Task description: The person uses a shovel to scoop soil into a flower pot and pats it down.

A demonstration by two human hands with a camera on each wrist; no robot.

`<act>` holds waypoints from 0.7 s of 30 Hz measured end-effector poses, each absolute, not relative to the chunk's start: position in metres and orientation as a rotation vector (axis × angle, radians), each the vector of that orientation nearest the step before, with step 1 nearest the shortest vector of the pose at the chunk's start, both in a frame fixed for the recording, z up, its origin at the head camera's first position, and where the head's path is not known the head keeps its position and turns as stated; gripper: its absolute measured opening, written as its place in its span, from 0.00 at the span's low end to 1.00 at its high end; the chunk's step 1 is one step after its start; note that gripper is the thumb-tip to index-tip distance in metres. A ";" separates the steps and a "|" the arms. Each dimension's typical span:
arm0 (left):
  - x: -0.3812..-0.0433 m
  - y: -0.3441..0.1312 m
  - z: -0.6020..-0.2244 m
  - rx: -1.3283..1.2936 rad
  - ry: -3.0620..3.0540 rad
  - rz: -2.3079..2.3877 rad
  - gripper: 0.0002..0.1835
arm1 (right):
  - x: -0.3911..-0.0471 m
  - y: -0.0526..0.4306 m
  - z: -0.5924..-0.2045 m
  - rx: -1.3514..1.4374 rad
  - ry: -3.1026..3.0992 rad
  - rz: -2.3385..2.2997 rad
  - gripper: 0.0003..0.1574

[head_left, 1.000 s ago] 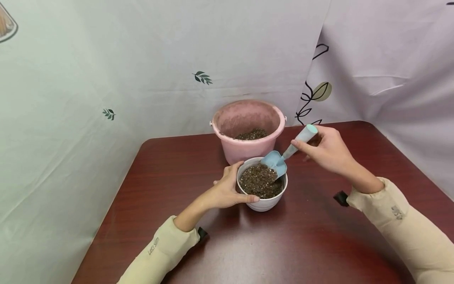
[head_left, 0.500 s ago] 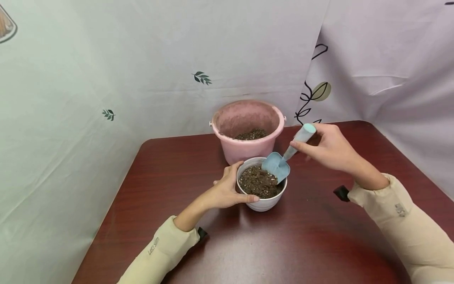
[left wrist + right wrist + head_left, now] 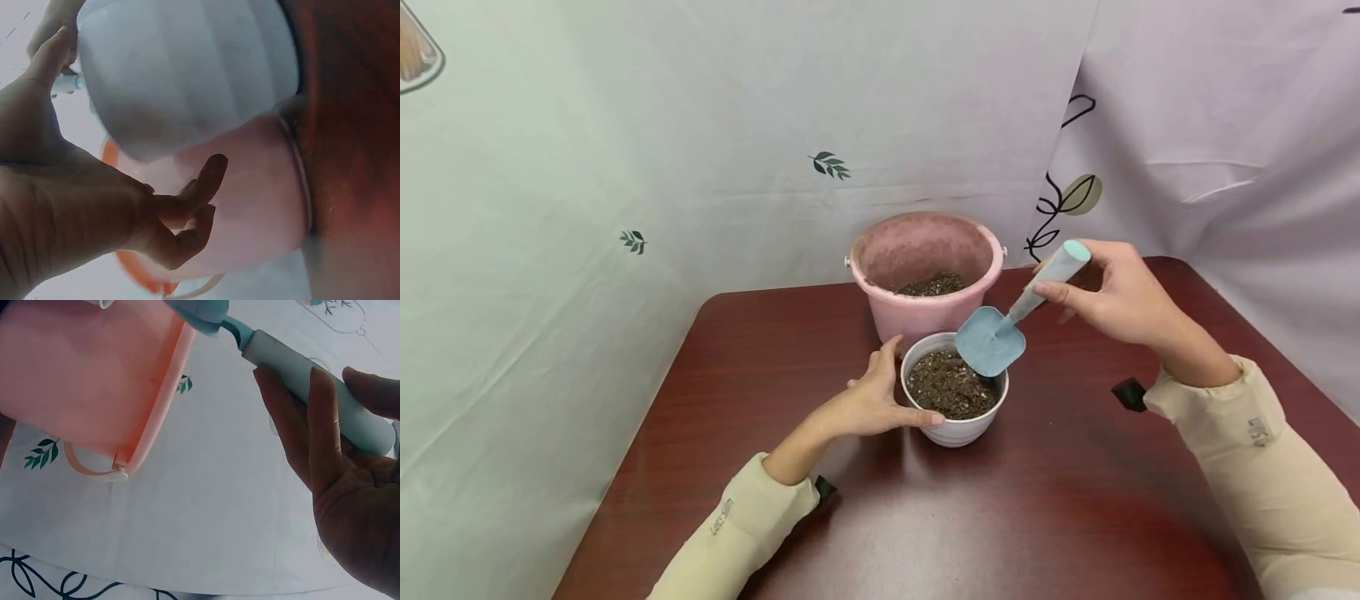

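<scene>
In the head view a white pot [image 3: 957, 433] stands on the table, holding dark soil [image 3: 949, 387] with pale specks. My left hand [image 3: 874, 403] is at its left side, thumb along the near rim; in the left wrist view the other fingers [image 3: 209, 178] are spread away from the pot wall. A light blue trowel [image 3: 991, 343] hangs tilted over the pot's right rim, blade downward, no soil load visible on it. My right hand [image 3: 1123, 293] grips its handle [image 3: 312, 387] between thumb and fingers.
Directly behind the pot stands a pink bucket [image 3: 917, 315] with soil [image 3: 934, 284] low inside. The dark red table [image 3: 760, 358] meets pale patterned cloth [image 3: 722, 167] at its back and sides.
The trowel has come up out of the soil, moving up and right with my right hand. The fingers of my left hand have loosened from the pot's far-left rim. Pot and bucket stay put.
</scene>
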State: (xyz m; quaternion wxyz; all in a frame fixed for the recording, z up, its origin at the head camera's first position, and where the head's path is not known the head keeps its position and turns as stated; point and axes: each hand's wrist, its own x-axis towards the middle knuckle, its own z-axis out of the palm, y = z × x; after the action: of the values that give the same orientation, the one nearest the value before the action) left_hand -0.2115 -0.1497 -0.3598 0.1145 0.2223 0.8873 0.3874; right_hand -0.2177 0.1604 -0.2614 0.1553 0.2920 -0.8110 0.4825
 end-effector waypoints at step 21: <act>-0.271 -0.133 -0.358 0.205 2.760 2.009 0.66 | -0.332 0.113 -0.252 0.421 -2.078 2.086 0.07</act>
State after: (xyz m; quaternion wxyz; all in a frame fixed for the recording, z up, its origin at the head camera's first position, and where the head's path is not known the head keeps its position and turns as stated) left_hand -0.2715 -0.1328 -0.3576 -0.1386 0.0594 0.7993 0.5817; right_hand -0.3315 0.1126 -0.2515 0.0836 0.1409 -0.6961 0.6990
